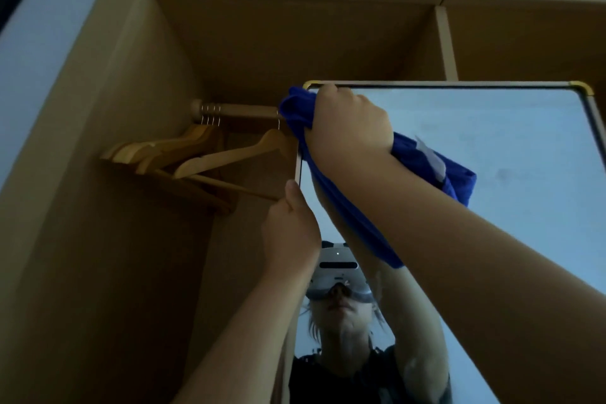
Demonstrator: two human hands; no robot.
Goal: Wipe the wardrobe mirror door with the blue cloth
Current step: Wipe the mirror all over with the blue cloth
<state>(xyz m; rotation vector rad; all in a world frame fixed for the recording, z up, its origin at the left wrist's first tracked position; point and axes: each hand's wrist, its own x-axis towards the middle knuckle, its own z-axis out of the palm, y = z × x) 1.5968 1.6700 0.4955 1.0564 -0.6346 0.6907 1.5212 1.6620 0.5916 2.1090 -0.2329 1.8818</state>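
blue cloth in right hand — seemingly top-left, mirror door

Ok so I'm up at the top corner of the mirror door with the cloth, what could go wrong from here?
1. The mirror door is swung open and steadied only by your left hand gripping its edge; a hard push from the right hand may swing it.
2. The blue cloth is bunched, with a loose tail hanging; it could smear rather than wipe.
3. The cloth sits near the wooden hangers on the rail and might snag one.
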